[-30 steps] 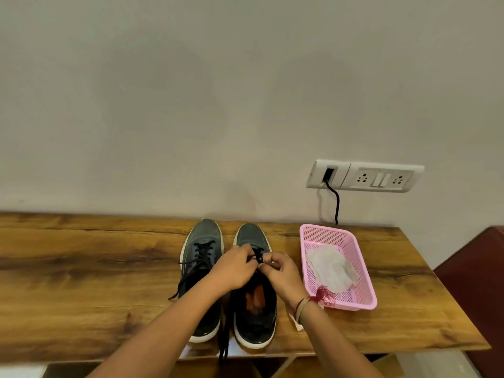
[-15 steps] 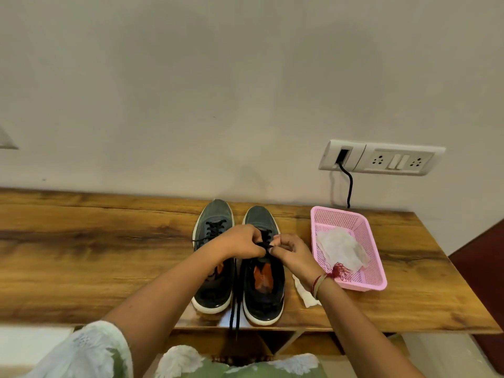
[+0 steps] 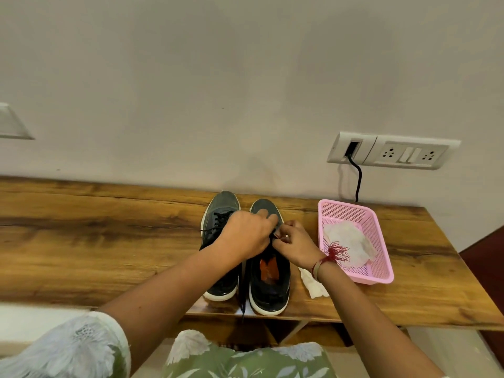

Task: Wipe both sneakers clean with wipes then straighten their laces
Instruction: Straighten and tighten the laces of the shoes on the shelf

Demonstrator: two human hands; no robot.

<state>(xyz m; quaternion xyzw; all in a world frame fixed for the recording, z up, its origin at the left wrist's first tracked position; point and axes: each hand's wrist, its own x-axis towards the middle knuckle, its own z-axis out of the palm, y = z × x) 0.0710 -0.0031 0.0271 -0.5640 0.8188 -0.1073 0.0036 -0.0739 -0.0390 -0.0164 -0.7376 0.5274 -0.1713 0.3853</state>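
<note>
Two dark grey sneakers with white soles stand side by side on the wooden table (image 3: pixel 109 241), toes toward the wall. Over the lacing of the right sneaker (image 3: pixel 268 285) my left hand (image 3: pixel 245 234) and my right hand (image 3: pixel 293 245) meet, each pinching its black lace. The knuckles hide most of that lace; one loose end (image 3: pixel 242 293) hangs between the shoes past the table's front edge. The left sneaker (image 3: pixel 218 214) sits untouched with its laces showing. A used white wipe (image 3: pixel 315 285) lies on the table right of the right sneaker.
A pink mesh basket (image 3: pixel 381 238) with a crumpled white wipe (image 3: pixel 347 242) stands right of the shoes. A wall socket plate (image 3: pixel 392 150) with a black cable (image 3: pixel 358 178) is behind it. The table's right corner (image 3: pixel 463 282) is close by.
The view has tilted down, showing my sleeves and lap. Both hands stay on the right sneaker's lace, working slightly closer to its toe.
</note>
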